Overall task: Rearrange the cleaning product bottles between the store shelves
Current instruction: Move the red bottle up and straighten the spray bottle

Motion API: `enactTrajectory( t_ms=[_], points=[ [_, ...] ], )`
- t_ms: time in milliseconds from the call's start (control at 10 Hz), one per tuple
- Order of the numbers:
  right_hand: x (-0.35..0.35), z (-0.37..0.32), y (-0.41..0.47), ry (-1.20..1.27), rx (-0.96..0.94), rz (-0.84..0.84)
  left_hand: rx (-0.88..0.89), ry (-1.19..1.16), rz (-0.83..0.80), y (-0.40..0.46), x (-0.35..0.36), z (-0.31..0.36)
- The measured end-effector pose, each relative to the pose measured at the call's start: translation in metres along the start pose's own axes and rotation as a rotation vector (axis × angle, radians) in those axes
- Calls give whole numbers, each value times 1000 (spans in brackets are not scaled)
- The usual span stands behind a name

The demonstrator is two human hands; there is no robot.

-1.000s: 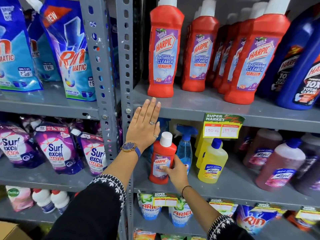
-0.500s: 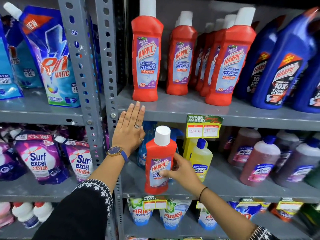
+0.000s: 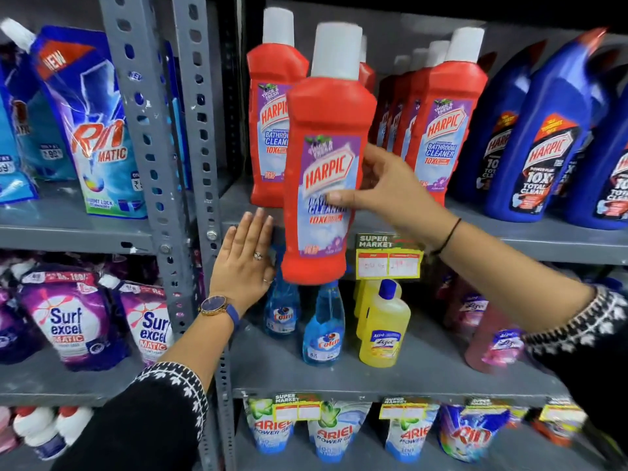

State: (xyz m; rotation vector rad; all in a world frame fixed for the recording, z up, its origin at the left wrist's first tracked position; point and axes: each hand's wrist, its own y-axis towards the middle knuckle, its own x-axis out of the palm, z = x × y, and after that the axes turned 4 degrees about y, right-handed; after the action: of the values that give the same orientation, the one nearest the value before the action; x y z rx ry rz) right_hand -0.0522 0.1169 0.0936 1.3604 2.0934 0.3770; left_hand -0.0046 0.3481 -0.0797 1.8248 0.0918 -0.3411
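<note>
Item: red Harpic bottle (image 3: pixel 323 171) — I've raised it off the lower shelf (image 3: pixel 424 375), right hand (image 3: pixel 384 192) fingers gripping it, now level with the red Harpic row (image 3: pixel 441 130), ready to shelve — left hand (image 3: pixel 243 263) flat, fingers open.

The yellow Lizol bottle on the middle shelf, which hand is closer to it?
Left. The left hand rests flat on the shelf edge, up-left of the yellow Lizol bottle; the right hand is higher, gripping the red Harpic bottle.

Two blue Colin spray bottles (image 3: pixel 321 329) counted, two Surf Excel pouches (image 3: pixel 73 321), three Ariel pouches (image 3: pixel 334 433), two hands (image 3: pixel 243 263) seen.
</note>
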Motion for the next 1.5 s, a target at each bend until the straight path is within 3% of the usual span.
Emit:
enactTrajectory(
  t_ms=[400, 700, 1500],
  points=[
    [-45, 1, 65, -2, -51, 206, 10, 99, -2, 2, 2, 2],
    [-70, 42, 82, -50, 49, 208, 11, 118, 3, 0, 2, 3],
    [-70, 48, 82, -115, 70, 252, 13, 127, 2, 1, 1, 1]
  ],
)
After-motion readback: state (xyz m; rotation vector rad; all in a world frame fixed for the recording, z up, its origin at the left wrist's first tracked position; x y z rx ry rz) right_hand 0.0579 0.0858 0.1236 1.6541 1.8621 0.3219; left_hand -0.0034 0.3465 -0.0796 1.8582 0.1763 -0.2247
